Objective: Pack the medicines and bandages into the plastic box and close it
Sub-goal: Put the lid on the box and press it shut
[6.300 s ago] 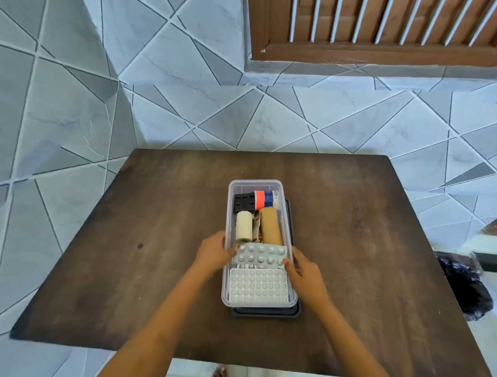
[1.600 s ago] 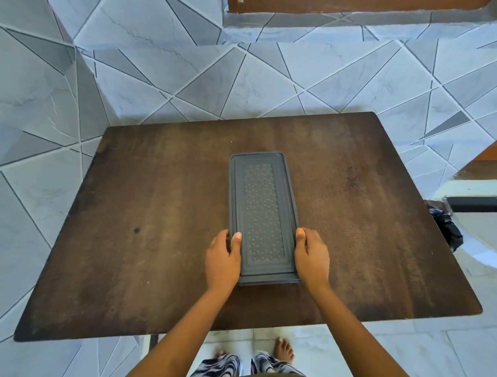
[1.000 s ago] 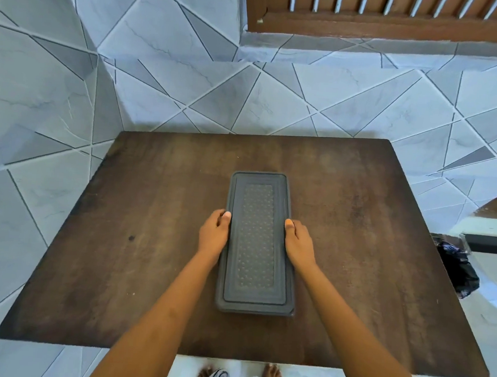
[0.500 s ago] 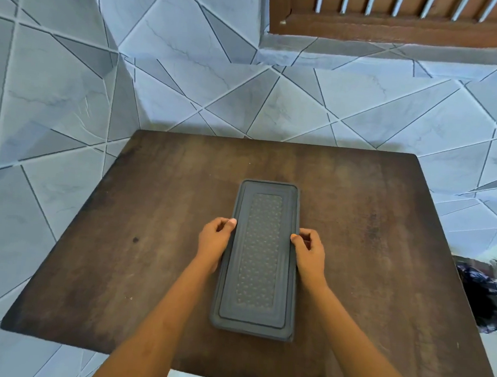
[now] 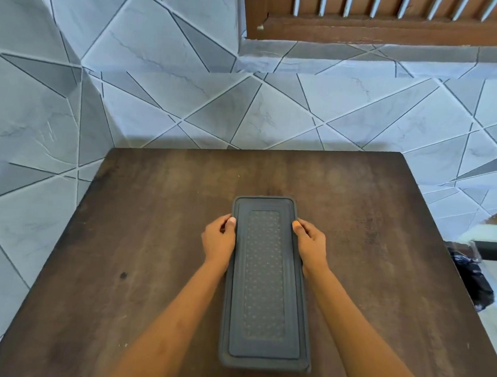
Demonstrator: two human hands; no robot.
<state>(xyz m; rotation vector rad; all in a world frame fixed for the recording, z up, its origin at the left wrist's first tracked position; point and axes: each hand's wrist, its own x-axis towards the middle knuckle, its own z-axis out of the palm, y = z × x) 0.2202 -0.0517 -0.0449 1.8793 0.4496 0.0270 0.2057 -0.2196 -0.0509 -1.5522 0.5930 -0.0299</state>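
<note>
The plastic box stands in the middle of the dark wooden table point(image 5: 149, 240), covered by its dark grey lid point(image 5: 266, 280) with a dotted centre panel. The lid hides the box body and the medicines and bandages inside. My left hand point(image 5: 218, 239) grips the lid's left edge near the far end, thumb on top. My right hand point(image 5: 311, 244) grips the right edge opposite it, thumb on top too. Both forearms run along the box's long sides.
Grey tiled walls with a geometric pattern rise behind and left of the table. A brown wooden louvred window point(image 5: 400, 19) is above. A black plastic bag point(image 5: 470, 280) lies on the floor off the table's right edge.
The open box from the earliest frame now has its lid on. Over the last second my hands have slid along the lid's edges toward the far end, pressing it.
</note>
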